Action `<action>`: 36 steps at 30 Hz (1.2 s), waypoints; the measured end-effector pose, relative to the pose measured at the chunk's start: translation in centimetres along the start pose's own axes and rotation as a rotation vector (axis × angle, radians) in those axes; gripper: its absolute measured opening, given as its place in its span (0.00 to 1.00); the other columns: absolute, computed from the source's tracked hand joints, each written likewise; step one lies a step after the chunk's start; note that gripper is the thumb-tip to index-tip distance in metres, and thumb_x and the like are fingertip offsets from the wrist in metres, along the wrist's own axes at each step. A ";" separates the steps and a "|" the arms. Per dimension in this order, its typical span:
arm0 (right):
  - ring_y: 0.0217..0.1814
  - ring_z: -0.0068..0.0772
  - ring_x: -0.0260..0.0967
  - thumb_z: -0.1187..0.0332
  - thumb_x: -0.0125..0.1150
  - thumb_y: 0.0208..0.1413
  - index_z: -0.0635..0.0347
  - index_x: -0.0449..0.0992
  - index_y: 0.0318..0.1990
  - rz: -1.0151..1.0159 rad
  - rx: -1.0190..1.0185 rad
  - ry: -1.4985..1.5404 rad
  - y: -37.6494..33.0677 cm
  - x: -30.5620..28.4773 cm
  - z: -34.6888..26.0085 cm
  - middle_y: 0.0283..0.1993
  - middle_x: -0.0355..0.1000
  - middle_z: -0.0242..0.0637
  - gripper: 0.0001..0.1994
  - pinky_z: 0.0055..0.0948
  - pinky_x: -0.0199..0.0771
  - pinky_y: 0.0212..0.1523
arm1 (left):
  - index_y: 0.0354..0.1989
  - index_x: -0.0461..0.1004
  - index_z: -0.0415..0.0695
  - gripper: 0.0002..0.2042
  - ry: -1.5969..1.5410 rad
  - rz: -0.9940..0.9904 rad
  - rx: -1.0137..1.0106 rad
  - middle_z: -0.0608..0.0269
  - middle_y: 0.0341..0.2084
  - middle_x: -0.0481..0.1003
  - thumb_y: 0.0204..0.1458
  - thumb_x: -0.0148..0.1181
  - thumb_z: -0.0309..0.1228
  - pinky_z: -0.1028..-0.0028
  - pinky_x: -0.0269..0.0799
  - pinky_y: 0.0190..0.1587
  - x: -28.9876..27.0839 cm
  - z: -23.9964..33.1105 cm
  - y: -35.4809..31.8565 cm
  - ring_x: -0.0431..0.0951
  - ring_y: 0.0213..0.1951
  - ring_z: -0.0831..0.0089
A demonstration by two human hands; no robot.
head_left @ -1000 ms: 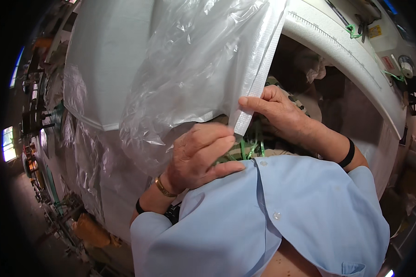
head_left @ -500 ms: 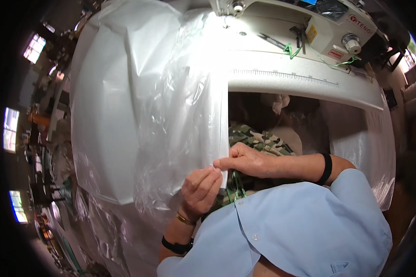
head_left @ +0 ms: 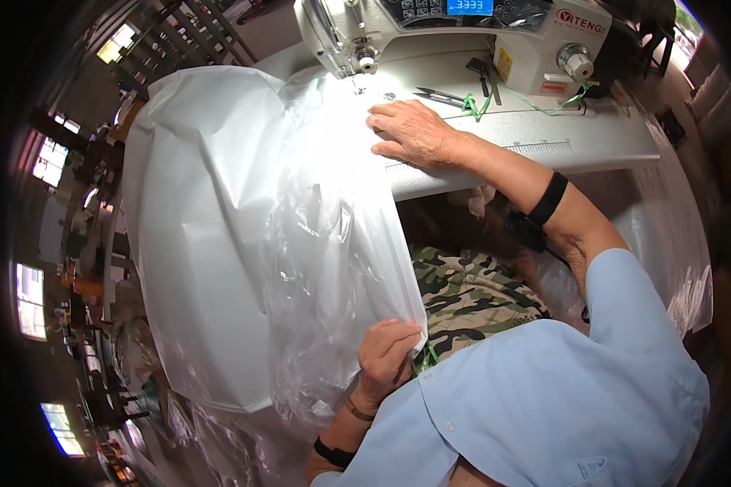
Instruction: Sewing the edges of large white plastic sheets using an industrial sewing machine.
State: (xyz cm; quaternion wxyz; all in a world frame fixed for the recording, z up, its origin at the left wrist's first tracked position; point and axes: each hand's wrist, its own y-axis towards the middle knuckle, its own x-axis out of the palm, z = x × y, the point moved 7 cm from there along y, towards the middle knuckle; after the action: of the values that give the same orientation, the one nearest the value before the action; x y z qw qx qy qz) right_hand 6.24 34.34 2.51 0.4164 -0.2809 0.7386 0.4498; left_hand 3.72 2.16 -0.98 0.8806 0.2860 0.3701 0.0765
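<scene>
Left hand [head_left: 388,357]: pinched white sheet [head_left: 211,243] at its edge, lower centre.
Right hand [head_left: 414,134]: lay near sewing machine [head_left: 536,65], upper centre; grip unclear.

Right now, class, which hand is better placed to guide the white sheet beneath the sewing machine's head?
Probably the right hand: it lies near the sewing machine's head, while the left hand holds the white sheet farther away.

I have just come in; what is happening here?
A person is working at a white sewing machine. The left hand holds the near corner of a white sheet with clear plastic film along it. The right hand is palm down by the sheet's brightly lit far end, near the machine's sewing head.
</scene>
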 end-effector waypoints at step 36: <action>0.61 0.53 0.67 0.59 0.51 0.64 0.74 0.72 0.52 -0.025 -0.124 0.351 1.9 -0.2 -0.4 0.56 0.71 0.59 0.22 0.45 0.64 0.63 | 0.37 0.76 0.34 0.03 -0.027 0.123 -0.210 0.53 0.31 0.77 0.56 0.57 0.20 0.62 0.72 0.48 -2.9 -12.6 20.8 0.76 0.33 0.58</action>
State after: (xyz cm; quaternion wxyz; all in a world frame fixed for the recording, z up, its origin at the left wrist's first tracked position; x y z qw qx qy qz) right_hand 4.66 34.82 3.65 0.2684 -0.3895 0.7672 0.4333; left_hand -5.54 23.91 5.34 0.9042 0.2156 0.3299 0.1647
